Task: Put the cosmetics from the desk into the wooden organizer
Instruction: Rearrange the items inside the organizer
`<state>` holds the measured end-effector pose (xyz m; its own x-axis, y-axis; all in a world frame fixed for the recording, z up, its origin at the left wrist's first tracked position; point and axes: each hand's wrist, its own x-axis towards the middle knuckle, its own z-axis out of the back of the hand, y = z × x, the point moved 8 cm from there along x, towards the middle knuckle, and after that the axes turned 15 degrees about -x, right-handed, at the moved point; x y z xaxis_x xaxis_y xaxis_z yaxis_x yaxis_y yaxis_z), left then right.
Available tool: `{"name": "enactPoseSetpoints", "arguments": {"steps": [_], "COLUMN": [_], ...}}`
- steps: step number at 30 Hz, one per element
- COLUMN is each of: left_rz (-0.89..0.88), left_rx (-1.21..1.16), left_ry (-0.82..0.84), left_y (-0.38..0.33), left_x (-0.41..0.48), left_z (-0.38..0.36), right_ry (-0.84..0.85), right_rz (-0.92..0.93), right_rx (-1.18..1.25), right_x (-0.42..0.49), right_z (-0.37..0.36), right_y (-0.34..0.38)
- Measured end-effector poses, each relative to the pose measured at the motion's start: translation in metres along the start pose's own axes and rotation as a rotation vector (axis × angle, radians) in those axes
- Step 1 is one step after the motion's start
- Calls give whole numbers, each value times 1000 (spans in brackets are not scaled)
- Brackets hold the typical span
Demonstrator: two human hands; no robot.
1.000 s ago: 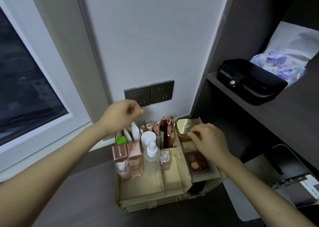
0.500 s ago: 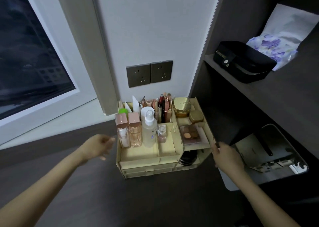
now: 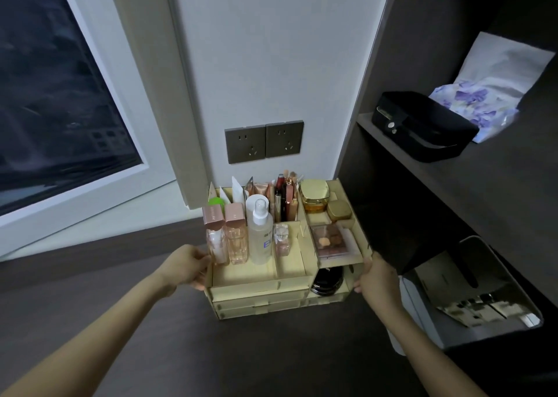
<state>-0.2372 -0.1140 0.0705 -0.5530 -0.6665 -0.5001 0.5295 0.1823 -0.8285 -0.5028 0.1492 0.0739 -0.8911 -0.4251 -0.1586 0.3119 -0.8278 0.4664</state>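
The pale wooden organizer (image 3: 259, 289) stands on the dark desk against the wall. It holds two pink-capped bottles (image 3: 225, 233), a clear spray bottle (image 3: 260, 233), a small perfume bottle (image 3: 281, 239), upright pencils and lipsticks (image 3: 285, 197), gold jars (image 3: 314, 196), an eyeshadow palette (image 3: 330, 239) and a black compact (image 3: 327, 280) in the lower right slot. My left hand (image 3: 187, 267) grips the organizer's left side. My right hand (image 3: 376, 279) grips its right side.
Two dark wall sockets (image 3: 264, 144) sit above the organizer. A window (image 3: 54, 101) is at the left. On the right shelf lie a black case (image 3: 422, 125) and a floral bag (image 3: 480, 101). A mirror (image 3: 471, 294) lies on the desk at the right.
Both hands came down from the items at the top of the organizer, swung out to its sides, and now grip its left and right walls.
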Motion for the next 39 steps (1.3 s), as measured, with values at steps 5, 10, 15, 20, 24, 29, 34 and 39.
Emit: {"name": "enactPoseSetpoints", "arguments": {"steps": [5,10,15,20,24,29,34,39], "left_rz": [4,3,0,6,4,0,31,23], "left_rx": [-22,-42,-55,-68,-63,-49,-79,-107], "left_ry": [-20,-31,-27,-26,-35,-41,-4,-17], "left_y": [-4,-8,-13,-13,-13,-12,-4,-1], "left_x": [0,1,0,0,0,1,1,2], "left_z": [-9,-16,-24,-27,-26,-26,-33,-34], "right_ry": [8,11,5,3,-10,-23,-49,-46], "right_rz": [16,-6,-17,-27,-22,-14,-24,-31], "right_rx": [-47,-86,-118,-137,-187,-191,-222,-232], "right_x": [24,46,61,69,71,71,74,72], "right_z": [6,8,9,7,7,8,16,17], "right_y": [8,8,10,6,8,9,8,8]}}
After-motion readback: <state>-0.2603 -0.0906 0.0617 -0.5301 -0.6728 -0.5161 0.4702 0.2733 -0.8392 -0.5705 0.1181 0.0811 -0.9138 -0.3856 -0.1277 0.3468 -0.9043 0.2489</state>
